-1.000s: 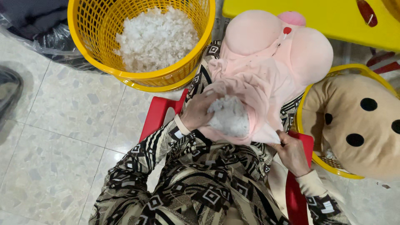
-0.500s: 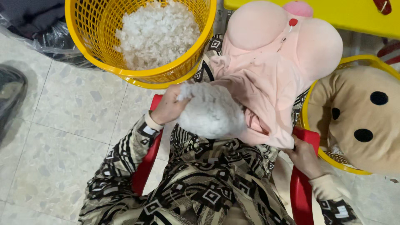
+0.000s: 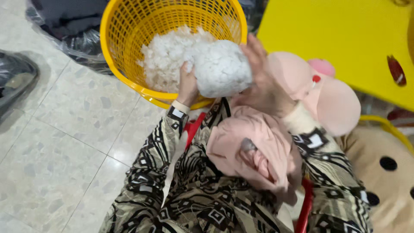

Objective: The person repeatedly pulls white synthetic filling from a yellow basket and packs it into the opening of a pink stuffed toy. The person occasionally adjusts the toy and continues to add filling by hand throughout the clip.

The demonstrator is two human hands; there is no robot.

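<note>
We hold a white stuffing wad (image 3: 222,69) over the yellow basket's (image 3: 125,43) rim, left hand (image 3: 188,84) and right hand (image 3: 258,64) both closed on it. A limp pink plush (image 3: 254,146) lies on our lap; a tan spotted toy (image 3: 384,172) sits right.

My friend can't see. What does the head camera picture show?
Two hands, the left hand and right hand, hold a white stuffing clump over a yellow basket of stuffing. A limp pink plush toy lies on the person's lap.
</note>
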